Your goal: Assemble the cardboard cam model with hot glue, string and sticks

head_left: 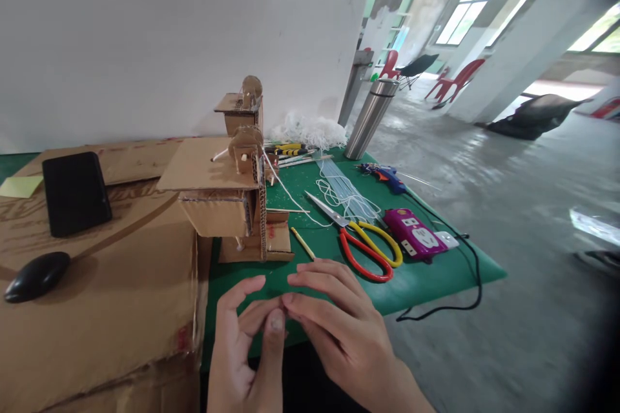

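My left hand (230,342) and my right hand (349,329) meet at the front edge of the green table (290,216). The left thumb and fingers are pinched together, with the index finger raised. Right fingertips press against that pinch, its other fingers curved. Whatever sits between the fingertips is hidden or too small to name. Just beyond the hands stands a cardboard model (217,216) with round cardboard wheels and a white string. A short yellowish stick (303,243) lies near my right fingers. Scissors (343,222) with red and yellow handles rest to the right, blades partly apart.
Right of the scissors are a purple power strip (411,233) with a black cord and a blue glue gun (387,177). A steel flask (371,119) stands behind. Left, a cardboard surface (140,271) bears a black tablet (75,193) and a mouse (39,276).
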The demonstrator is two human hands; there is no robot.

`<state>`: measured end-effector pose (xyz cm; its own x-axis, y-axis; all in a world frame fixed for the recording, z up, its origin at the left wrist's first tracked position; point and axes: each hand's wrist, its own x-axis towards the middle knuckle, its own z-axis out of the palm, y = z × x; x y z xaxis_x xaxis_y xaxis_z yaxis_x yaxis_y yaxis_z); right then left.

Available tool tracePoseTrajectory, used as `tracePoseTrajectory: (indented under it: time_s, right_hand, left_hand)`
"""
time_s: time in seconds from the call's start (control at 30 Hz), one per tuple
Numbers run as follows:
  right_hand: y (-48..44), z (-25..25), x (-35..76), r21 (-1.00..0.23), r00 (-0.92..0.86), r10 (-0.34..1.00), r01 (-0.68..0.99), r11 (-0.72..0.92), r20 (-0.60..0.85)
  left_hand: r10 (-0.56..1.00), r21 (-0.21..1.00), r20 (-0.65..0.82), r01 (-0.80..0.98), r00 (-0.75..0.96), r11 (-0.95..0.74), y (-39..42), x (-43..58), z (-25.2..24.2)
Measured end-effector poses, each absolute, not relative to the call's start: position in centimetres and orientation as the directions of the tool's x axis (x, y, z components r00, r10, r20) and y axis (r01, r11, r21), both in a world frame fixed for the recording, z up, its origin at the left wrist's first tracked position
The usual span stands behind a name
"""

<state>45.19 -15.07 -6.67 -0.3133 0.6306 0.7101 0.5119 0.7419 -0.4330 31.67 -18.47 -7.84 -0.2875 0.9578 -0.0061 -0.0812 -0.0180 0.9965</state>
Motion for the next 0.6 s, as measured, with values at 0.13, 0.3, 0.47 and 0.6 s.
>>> tracePoseTrajectory:
  time_s: [0.13,0.3,0.47,0.6]
  right_hand:
    - [-15.3,-6.9,45.2,-0.522,-0.326,0.653,0.408,0.749,0.683]
    - [-16.1,-7.6,45.5,-0.729,-0.312,0.765,0.249,0.638,0.563]
    - [-16.7,-8.4,45.9,-0.786,-0.243,0.812,0.219,0.579,0.530]
    - [-16.3,-8.5,46.4,-0.791,-0.133,0.813,0.186,0.583,0.567]
  left_hand:
    - [0.971,0.981,-0.116,-0.177,-0.209,0.079,-18.3,31.6,-6.7]
    - [0.967,0.934,-0.225,-0.308,-0.122,0.179,-18.0,31.1,-6.0]
    - [0.966,0.935,-0.237,-0.294,-0.100,0.199,-17.8,31.0,-5.9]
    - [0.968,0.947,-0.213,-0.272,-0.129,0.172,-17.8,31.0,-6.1]
